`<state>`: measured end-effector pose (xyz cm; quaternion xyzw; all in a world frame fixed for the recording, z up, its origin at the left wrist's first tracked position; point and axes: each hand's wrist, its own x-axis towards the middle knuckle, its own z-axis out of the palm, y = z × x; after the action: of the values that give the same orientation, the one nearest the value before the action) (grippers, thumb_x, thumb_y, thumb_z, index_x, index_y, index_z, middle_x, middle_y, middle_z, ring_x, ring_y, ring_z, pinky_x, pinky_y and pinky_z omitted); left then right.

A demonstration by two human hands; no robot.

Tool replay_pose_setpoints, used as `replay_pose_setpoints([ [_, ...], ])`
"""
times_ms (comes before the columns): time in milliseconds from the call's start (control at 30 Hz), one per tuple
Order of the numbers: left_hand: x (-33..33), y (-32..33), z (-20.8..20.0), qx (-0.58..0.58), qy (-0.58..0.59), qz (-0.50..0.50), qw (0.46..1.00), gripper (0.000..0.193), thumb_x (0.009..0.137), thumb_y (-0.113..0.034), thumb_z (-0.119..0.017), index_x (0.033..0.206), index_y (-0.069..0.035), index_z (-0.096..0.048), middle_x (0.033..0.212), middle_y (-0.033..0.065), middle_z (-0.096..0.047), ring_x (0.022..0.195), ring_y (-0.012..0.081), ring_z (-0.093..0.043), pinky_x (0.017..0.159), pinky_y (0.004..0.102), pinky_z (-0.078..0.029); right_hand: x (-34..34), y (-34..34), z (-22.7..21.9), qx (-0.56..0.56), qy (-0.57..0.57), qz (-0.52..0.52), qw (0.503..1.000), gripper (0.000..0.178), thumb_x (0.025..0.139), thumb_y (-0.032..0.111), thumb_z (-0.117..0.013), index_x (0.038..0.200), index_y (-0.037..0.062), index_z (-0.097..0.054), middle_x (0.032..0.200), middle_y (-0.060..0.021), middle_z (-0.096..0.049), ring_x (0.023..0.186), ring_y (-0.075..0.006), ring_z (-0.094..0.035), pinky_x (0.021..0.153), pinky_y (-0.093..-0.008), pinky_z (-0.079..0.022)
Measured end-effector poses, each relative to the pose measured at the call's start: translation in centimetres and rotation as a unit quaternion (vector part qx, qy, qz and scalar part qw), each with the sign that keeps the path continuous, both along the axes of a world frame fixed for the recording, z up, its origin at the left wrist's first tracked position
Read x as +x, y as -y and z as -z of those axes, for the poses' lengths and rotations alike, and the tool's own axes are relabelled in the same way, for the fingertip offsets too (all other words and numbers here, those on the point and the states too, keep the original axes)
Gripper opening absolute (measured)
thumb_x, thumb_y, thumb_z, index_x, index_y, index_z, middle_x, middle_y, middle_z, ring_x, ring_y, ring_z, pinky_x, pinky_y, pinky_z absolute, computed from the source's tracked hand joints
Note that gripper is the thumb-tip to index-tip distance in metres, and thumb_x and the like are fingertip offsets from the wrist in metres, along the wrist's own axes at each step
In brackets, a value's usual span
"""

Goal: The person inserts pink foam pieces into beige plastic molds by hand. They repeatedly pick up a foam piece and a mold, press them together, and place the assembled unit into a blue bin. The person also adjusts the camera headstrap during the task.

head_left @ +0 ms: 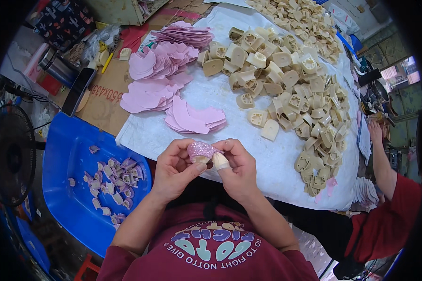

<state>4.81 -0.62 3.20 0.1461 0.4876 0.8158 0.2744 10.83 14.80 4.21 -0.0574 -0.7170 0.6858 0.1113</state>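
Close in front of me, both hands hold one small shoe heel with pink glitter covering over its curved side and a bare beige patch at its lower edge. My left hand grips its left side with the thumb below. My right hand, a pale wrap on its thumb, pinches the covering at the right side. Just beyond lie fanned stacks of pink cut pieces. To the right is a large heap of bare beige heels. At lower left, a blue basin contains several pink-covered heels.
White sheeting covers the table over brown cardboard. A phone, a steel tumbler and a yellow pen are at far left. A black fan stands beside the basin. At right, another person's arm reaches forward.
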Motion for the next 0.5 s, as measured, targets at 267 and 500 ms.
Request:
replay_pose_setpoints([
  [267,-2.8,9.8,-0.2,-0.250,-0.072,-0.204,0.944,0.048,0.083,0.000,-0.069,0.128,0.001,-0.052,0.102,0.0052,-0.063,0.093,0.0118,-0.061,0.084,0.0251,-0.048,-4.0,0.0,-1.3,0.251,-0.077,0.005,0.965,0.025,0.082,0.011,-0.067,0.104,0.0017,-0.060,0.093,-0.0123,-0.062,0.086,-0.0261,-0.061,0.077,-0.0378,-0.047],
  [500,-3.2,15.3,1.6,-0.519,-0.220,-0.293,0.772,0.050,0.074,-0.005,-0.076,0.121,0.000,-0.059,0.088,0.0040,-0.058,0.080,0.0131,-0.054,0.072,0.0248,-0.044,-9.3,-0.2,1.3,0.514,-0.055,0.015,0.856,0.018,0.076,0.018,-0.072,0.088,0.0053,-0.068,0.089,-0.0094,-0.063,0.084,-0.0283,-0.054,0.074,-0.0401,-0.042],
])
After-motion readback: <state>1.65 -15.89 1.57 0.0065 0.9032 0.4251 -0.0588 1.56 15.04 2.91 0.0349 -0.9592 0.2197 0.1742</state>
